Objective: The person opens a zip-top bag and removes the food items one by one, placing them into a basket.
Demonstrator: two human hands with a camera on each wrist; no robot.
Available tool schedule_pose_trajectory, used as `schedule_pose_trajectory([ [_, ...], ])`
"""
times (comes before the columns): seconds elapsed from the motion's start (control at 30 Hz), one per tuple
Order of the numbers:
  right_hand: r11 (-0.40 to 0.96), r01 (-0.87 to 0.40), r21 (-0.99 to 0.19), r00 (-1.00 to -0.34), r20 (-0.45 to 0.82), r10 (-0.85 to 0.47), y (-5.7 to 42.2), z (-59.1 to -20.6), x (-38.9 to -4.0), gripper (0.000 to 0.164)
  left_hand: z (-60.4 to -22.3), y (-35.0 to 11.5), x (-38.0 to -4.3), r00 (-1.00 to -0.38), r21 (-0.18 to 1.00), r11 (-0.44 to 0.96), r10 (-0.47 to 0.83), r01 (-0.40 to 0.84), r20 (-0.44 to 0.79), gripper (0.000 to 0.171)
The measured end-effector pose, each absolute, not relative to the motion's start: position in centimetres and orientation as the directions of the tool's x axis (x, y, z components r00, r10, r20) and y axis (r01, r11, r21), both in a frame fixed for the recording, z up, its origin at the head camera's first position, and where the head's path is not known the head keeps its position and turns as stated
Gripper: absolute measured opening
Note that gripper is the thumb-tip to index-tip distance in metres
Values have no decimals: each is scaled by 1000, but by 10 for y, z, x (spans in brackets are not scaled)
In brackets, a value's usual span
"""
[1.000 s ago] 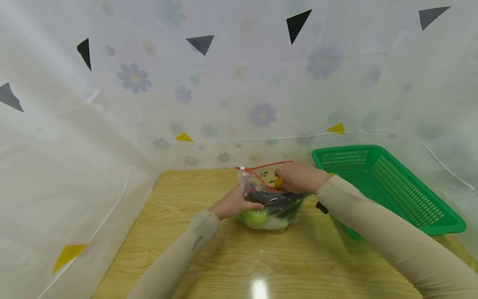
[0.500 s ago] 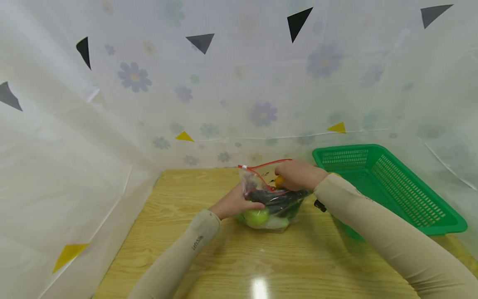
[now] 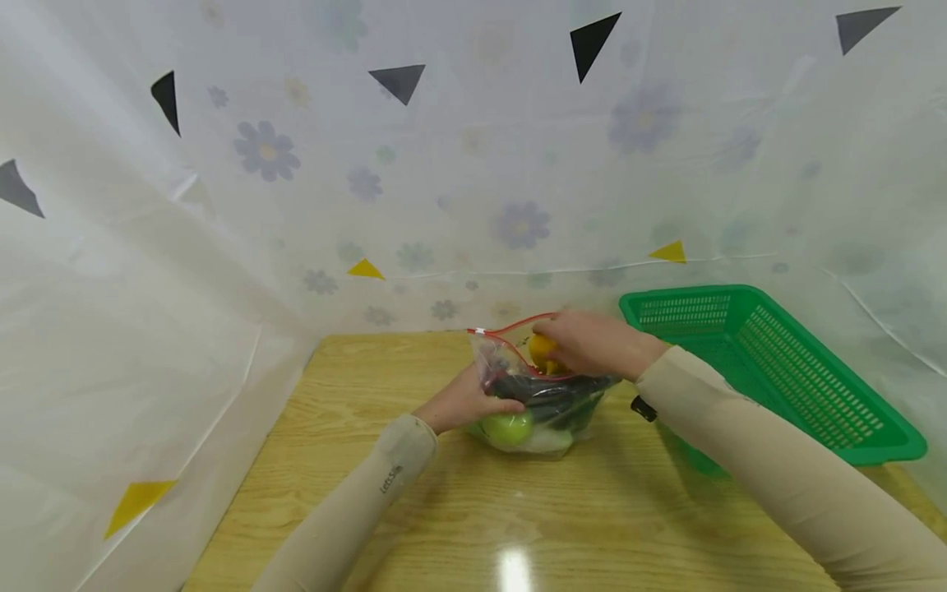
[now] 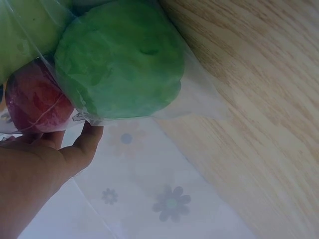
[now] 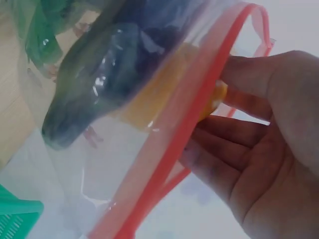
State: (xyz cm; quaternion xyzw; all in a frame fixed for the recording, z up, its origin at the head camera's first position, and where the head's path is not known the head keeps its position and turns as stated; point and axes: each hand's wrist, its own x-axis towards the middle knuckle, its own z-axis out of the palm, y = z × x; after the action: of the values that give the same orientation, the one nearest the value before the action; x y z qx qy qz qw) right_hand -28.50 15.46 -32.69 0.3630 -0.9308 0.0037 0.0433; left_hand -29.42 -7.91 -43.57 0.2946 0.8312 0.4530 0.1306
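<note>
Centrally on a wooden worktop [image 3: 414, 510] sits a clear bag [image 3: 484, 355] with a red zip edge, its mouth gaping upward; the white slider [image 3: 480, 331] is at the left end, which seems to be why the two edges can part. The left hand [image 3: 468, 404] grips the bag's left side, thumb across the near face and fingers behind, probably to keep the soft plastic from slumping; the right hand [image 3: 595, 339] pinches a yellow thing [image 3: 543, 350] at the open mouth, reaching from above, apparently so the rim is not pushed shut. Through the plastic show a long dark vegetable [image 5: 94, 79], a pale green ball [image 3: 507, 428] and, by the left fingers, a red ball [image 4: 37, 97]; their weight likely holds the bag's base down; a green basket [image 3: 814, 370] stands to the right, partly hidden by the right sleeve [image 3: 769, 444].
</note>
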Motion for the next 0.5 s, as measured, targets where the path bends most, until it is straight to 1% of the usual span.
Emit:
schedule_pose_trajectory([
  [0.1,732,-682,5,-727,110,-678,156,-322,-281,42,-435,-79,-294,-796,826,426,604,369,44,89],
  [0.23,720,-694,-19,-713,155,-683,160,-314,-274,44,-435,-79,-294,-798,819,436,600,373,45,96],
  [0.37,715,-698,-18,-701,218,-679,166,-303,-265,43,-436,-79,-294,-798,808,440,599,391,60,91],
  [0.5,741,-671,-29,-723,250,-645,177,-292,-256,44,-438,-78,-295,-799,803,437,597,405,78,84],
])
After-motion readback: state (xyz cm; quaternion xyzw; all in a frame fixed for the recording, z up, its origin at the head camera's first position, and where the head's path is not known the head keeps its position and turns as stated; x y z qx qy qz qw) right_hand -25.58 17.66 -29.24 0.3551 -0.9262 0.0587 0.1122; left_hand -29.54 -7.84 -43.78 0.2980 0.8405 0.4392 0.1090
